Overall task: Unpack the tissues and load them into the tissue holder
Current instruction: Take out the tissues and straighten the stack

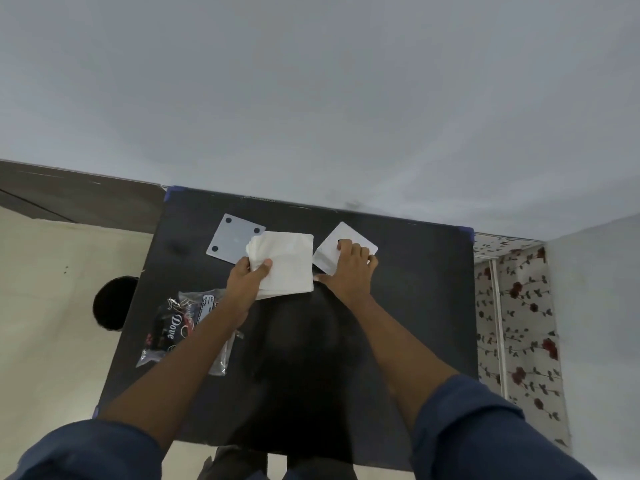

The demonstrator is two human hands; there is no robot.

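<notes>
I look down on a black table (398,306) pushed against a pale wall, and both forearms reach in from the bottom of my view, sleeves dark blue. My left hand (247,275) is closed on the stack of white tissues (287,265), thumb on top and fingers under its left edge, the sheets there fanning slightly; the stack lies near the middle of the table, toward twelve o'clock from my body. Touching the stack at its ten o'clock corner, and partly under it, lies a flat grey plate (232,242) with dark round spots at its corners. My right hand (349,268) rests at about three o'clock of the stack, fingers spread and pressing down on a white square plate (332,249) with a dark hole that one fingertip covers; the hand is open and flat on it rather than gripping. I cannot tell which of the two plates is the base and which the cover of the tissue holder. At roughly seven o'clock of the stack, under my left forearm, lies the emptied clear wrapper (180,327) printed "Dove". Beyond the table's right edge hangs a floral curtain (516,323).
</notes>
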